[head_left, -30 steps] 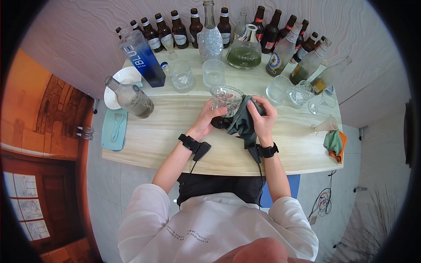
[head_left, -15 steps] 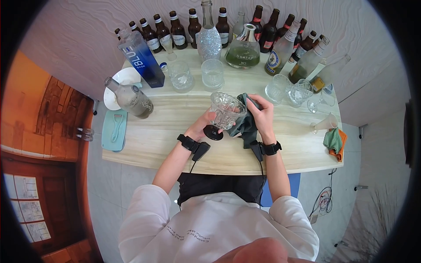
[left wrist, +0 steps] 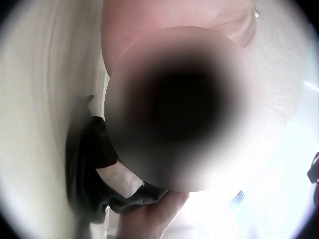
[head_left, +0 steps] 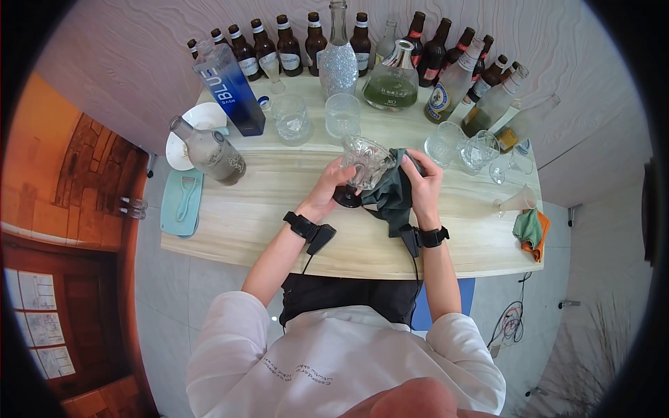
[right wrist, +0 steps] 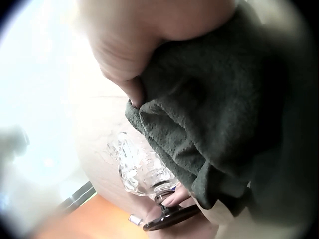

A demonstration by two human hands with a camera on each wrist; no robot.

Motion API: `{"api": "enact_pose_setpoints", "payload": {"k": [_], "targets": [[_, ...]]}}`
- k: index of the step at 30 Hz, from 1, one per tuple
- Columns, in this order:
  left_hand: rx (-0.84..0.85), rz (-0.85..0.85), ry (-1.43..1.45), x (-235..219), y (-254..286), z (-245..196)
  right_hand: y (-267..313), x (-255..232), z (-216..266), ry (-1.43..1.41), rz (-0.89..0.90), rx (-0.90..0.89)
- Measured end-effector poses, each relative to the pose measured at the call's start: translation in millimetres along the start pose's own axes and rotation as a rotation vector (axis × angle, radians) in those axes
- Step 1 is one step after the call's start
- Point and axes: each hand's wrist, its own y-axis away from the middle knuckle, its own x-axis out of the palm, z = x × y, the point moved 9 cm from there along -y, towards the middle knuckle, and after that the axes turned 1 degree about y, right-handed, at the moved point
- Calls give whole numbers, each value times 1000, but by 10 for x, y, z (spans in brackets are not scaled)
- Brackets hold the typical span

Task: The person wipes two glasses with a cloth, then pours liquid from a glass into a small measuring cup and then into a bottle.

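A clear cut-glass goblet (head_left: 364,161) with a dark foot (head_left: 347,196) is tilted over the table, its mouth toward the right. My left hand (head_left: 326,188) grips it low on the bowl, near the stem. My right hand (head_left: 426,184) holds a dark green cloth (head_left: 390,203) bunched against the rim side of the bowl. In the right wrist view the cloth (right wrist: 214,99) hangs in thick folds beside the goblet (right wrist: 142,167), covering part of its mouth. A large dark blur blocks the middle of the left wrist view; the cloth (left wrist: 82,174) shows at its lower left.
Behind the hands stand two tumblers (head_left: 291,120), a sparkly bottle (head_left: 339,70) and a green decanter (head_left: 391,87). A grey bottle (head_left: 216,157) and a light-blue board (head_left: 171,209) are leftward. More glasses (head_left: 444,144), a small tapered glass (head_left: 519,200) and folded cloths (head_left: 528,230) lie rightward.
The goblet tips from nearly upright to tilted, its foot swinging toward me, then rises back slightly. The cloth stays in my right hand against its right side.
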Motion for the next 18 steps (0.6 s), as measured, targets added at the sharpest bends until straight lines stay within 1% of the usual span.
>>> {"api": "enact_pose_setpoints", "payload": {"k": [3, 10, 13, 16, 18], "targets": [[-4, -38, 33, -69, -27, 29, -4, 39, 62, -9, 35, -26], [-51, -116, 41, -147, -19, 118, 18, 16, 129, 0, 17, -52], [-66, -64, 78, -57, -27, 64, 10, 47, 149, 3, 40, -68], [-94, -56, 128, -23, -20, 42, 18, 139, 205, 33, 96, -70], [-107, -14, 137, -94, -15, 136, 16, 141, 206, 83, 128, -89]]}}
